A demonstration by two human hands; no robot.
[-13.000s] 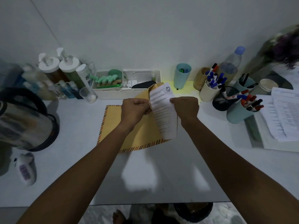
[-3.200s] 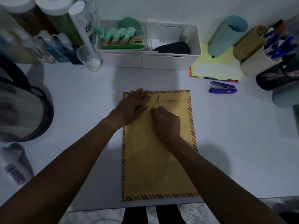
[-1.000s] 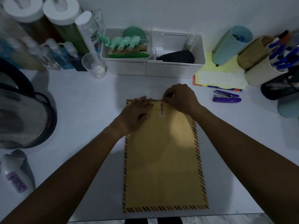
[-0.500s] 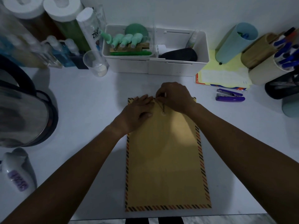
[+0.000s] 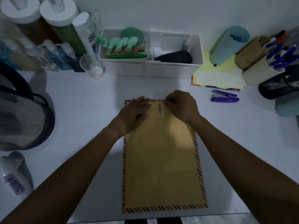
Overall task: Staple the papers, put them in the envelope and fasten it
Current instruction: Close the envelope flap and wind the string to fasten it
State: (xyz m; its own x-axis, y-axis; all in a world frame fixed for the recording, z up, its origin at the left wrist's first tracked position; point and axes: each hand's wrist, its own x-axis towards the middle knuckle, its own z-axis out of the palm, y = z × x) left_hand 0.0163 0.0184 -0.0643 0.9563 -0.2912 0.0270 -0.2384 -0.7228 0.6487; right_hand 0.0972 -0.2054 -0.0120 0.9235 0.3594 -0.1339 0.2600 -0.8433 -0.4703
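Note:
A brown envelope (image 5: pixel 161 159) with a striped border lies flat on the white table, its flap folded down at the far end. A thin string (image 5: pixel 160 109) runs between its two round button fasteners. My left hand (image 5: pixel 134 113) presses flat on the envelope's top left corner with straight fingers. My right hand (image 5: pixel 181 107) sits at the top right of the flap, fingers curled, pinching the string's end beside the upper button. The papers are out of sight. A purple stapler (image 5: pixel 224 96) lies on the table to the right.
A white organiser box (image 5: pixel 150 68) stands behind the envelope. Bottles (image 5: pixel 61 29) and a clear cup (image 5: pixel 92 67) crowd the back left, a kettle (image 5: pixel 21 117) the left. Pen cups (image 5: pixel 265 68) and yellow paper (image 5: pixel 216 75) are at the back right. The table edge runs just below the envelope.
My right hand has shifted right of the upper button, uncovering the string wound between the two fasteners. My left hand stays pressed on the flap.

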